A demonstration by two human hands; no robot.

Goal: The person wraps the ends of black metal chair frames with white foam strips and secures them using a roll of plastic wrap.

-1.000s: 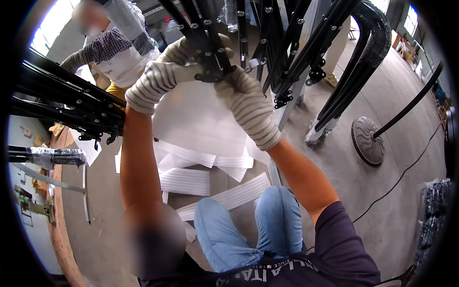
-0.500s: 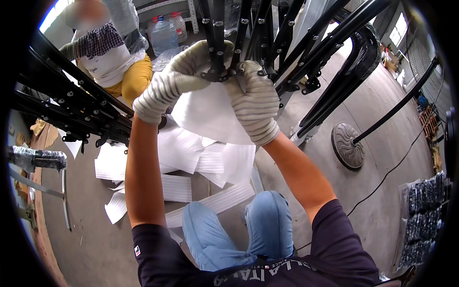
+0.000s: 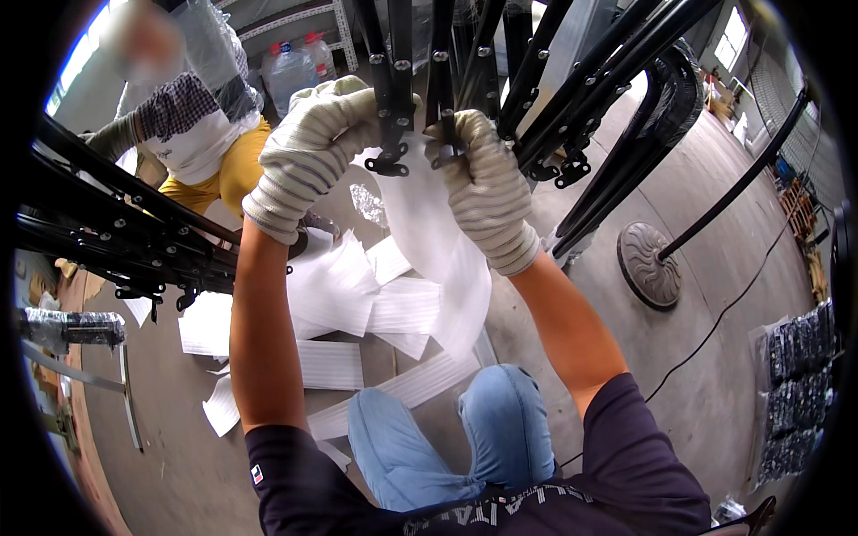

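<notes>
**Gloved hands at the lower ends of a black metal bar bundle**

Head view. Both hands wear striped knit work gloves and are raised to a bundle of black metal bars (image 3: 465,54) that hangs down from the top of the frame. The bars carry rows of rivets and end in small bracket fittings.

The left hand (image 3: 308,147) sits against the left side of the bundle, beside the bar ending in a bracket (image 3: 386,161). Its fingers are curled together toward that bar; whether they clamp it cannot be told, as the bar hides the fingertips.

The right hand (image 3: 487,179) is just beside the left, with a narrow gap between them. Its fingers are closed around the lower end of a bar (image 3: 441,98), and a white foam sheet (image 3: 438,250) hangs from under this hand down toward the floor.

More white foam sheets (image 3: 344,295) lie scattered on the concrete floor (image 3: 715,375), in front of the person's knees. A second group of black bars (image 3: 116,232) crosses the left side. A round metal base (image 3: 650,264) rests on the floor to the right, with a black cable (image 3: 715,322) running past it. Another person (image 3: 192,134) crouches at upper left.
</notes>
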